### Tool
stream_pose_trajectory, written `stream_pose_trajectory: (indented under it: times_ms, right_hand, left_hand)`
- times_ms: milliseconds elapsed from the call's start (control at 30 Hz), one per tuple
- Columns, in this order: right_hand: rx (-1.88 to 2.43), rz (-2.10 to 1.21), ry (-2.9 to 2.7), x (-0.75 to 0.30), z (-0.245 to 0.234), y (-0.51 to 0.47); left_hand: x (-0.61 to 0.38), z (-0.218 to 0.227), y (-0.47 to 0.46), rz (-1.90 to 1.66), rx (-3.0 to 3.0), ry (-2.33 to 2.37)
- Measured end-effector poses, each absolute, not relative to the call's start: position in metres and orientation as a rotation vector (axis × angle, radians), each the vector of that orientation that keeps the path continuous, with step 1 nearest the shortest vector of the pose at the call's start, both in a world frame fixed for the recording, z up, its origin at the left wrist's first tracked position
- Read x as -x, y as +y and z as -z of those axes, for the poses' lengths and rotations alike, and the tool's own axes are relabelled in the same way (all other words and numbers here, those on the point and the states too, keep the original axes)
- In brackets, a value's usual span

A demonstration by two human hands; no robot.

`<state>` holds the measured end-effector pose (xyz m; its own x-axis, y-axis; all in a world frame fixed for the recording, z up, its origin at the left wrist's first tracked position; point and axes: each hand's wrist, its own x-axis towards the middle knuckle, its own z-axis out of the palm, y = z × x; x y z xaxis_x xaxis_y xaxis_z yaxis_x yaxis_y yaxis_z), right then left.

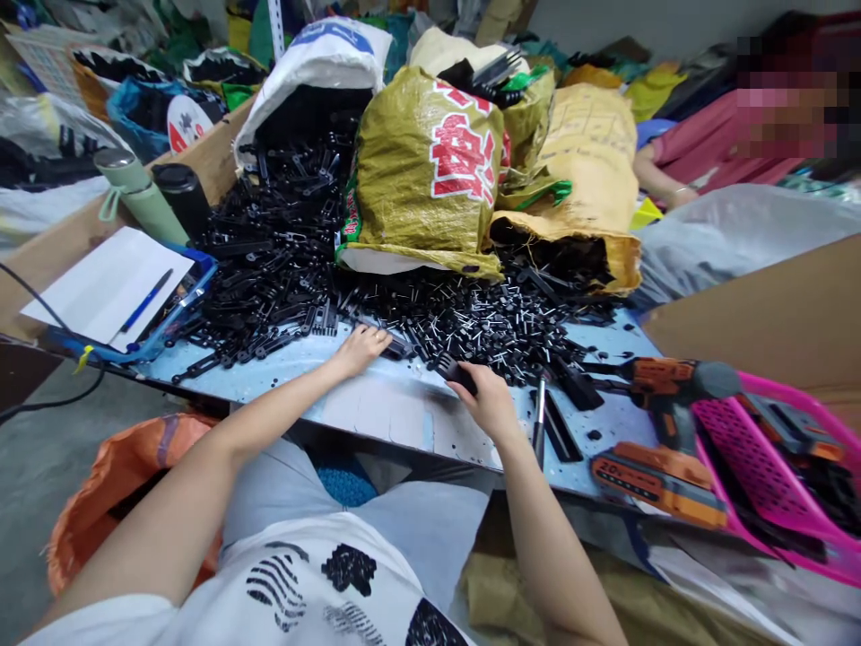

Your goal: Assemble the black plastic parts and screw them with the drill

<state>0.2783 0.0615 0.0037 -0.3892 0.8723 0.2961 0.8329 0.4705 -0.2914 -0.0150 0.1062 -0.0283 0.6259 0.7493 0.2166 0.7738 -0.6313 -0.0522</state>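
My right hand (490,402) is closed on a black plastic piece with slotted prongs (455,370), held just above the front of the blue tabletop. My left hand (365,349) has its fingers bent around a dark plastic part (398,346) at the near edge of the pile. Between and behind my hands spreads a heap of small black pieces with silvery pins (471,318). Longer black plastic parts (269,242) are piled on the left. A silver-and-black hand tool (540,413) lies right of my right hand, beside a black channel-shaped piece (562,427).
An orange cordless drill (663,386) rests near a pink basket (773,458). Printed sacks (423,170) stand behind the heaps. At left are a blue tray (144,345) with paper and pen, and a green bottle (144,202). A co-worker's arm (656,179) shows at far right.
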Motion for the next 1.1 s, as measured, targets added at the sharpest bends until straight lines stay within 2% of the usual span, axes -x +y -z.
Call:
stream_pose_trajectory:
  times_ms: [200,300,400,533,633,733,833,967,1100]
  right_hand:
    - [1.392,-0.316,-2.269,-0.25,-0.001,0.049]
    - [1.441,-0.495,-2.123,-0.244,0.002,0.041]
    - [1.465,-0.744,-1.912,-0.225,-0.001,0.039]
    - [1.403,-1.238,-1.552,-0.187,-0.006,0.046]
    - [1.322,-1.531,-1.357,-0.171,-0.005,0.051]
    - [1.228,-1.42,-1.58,-0.167,-0.005,0.05]
    - [1.164,-1.253,-1.852,-0.166,-0.004,0.045]
    - [1.251,-1.531,-1.486,-0.152,0.002,0.039]
    - [1.047,-1.675,-1.338,-0.14,0.004,0.034]
  left_hand:
    - [0.051,0.003,0.117,0.439,2.483,-1.621]
    - [0.097,-0.011,0.125,0.587,1.951,-2.082]
    - [0.14,-0.018,0.148,0.577,1.54,-2.415]
    - [0.165,-0.017,0.165,0.61,1.684,-2.418]
    - [0.154,-0.019,0.149,0.951,1.877,-2.233]
    - [0.125,-0.022,0.11,1.218,2.188,-2.016]
    - [0.088,-0.021,0.064,1.268,2.48,-1.964]
    - [0.048,-0.013,0.019,1.434,2.704,-2.174]
    - [0.031,-0.012,0.006,1.675,2.649,-2.192]
